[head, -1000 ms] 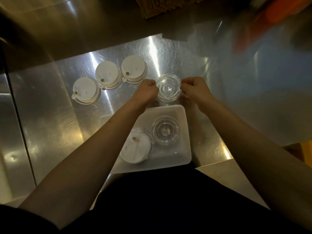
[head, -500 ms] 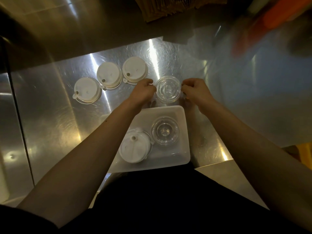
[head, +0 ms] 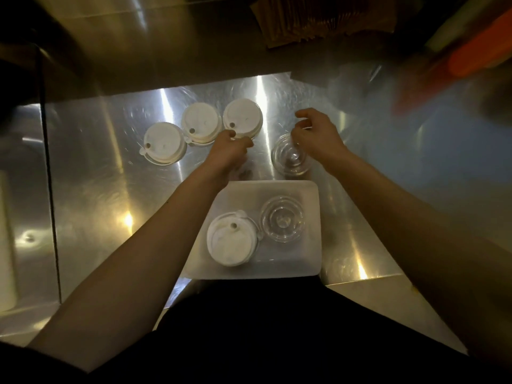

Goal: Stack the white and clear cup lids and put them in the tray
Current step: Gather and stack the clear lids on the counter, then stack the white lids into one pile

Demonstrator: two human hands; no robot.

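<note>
Three white cup lids lie in a row on the steel table: left (head: 164,142), middle (head: 201,124), right (head: 242,116). A clear lid stack (head: 289,157) rests on the table just beyond the white tray (head: 310,259). Inside the tray sit a white lid stack (head: 231,241) and a clear lid (head: 282,223). My left hand (head: 228,151) is at the near edge of the right white lid, fingertips touching its rim, holding nothing. My right hand (head: 318,134) hovers over the far right side of the clear stack, fingers loosely curled and apart.
The steel table (head: 110,189) has a seam on the left and a front edge near my body. A brown paper stack (head: 304,20) lies at the back. Blurred orange objects (head: 471,59) stand at the far right.
Both hands have let go of the clear lid stack, which now rests on the table. My left hand has shifted left to the right white lid; my right hand has lifted back.
</note>
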